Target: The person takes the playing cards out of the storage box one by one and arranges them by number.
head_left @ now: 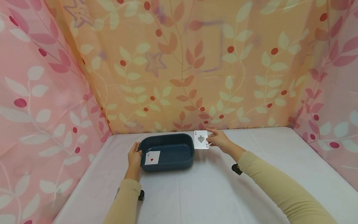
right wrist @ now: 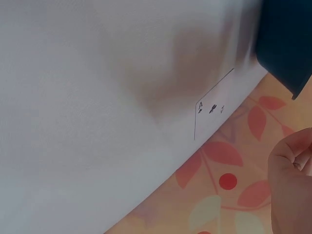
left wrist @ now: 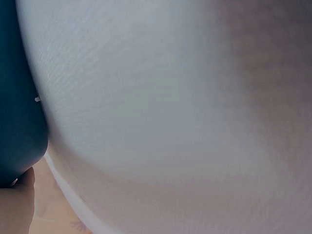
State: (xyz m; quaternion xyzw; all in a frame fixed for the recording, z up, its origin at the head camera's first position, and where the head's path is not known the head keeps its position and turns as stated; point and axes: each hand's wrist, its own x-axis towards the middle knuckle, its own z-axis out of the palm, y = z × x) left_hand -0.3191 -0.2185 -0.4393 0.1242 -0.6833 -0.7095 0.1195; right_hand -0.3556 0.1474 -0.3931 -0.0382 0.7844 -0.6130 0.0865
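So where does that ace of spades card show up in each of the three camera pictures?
Head: the ace of spades is centre frame, pinched by the right hand, just right of the dark blue tub.
Left wrist: not in it; only the tub's edge and white cloth.
Right wrist: centre right, nearly edge-on, below the tub.
Shared landmark: the dark blue tub.

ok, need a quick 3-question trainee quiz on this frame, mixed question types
1. True or false: the ace of hearts playing card lies inside the dark blue plastic tub.
2. Which card does the right hand pinch? A) ace of spades B) king of clubs C) two of diamonds
3. Fill in: the left hand holds the tub's ___ end, as seen from the head camera.

Key: 1 true. 2 A, the ace of spades playing card, held face to the camera beside the tub's right rim. 3 left.
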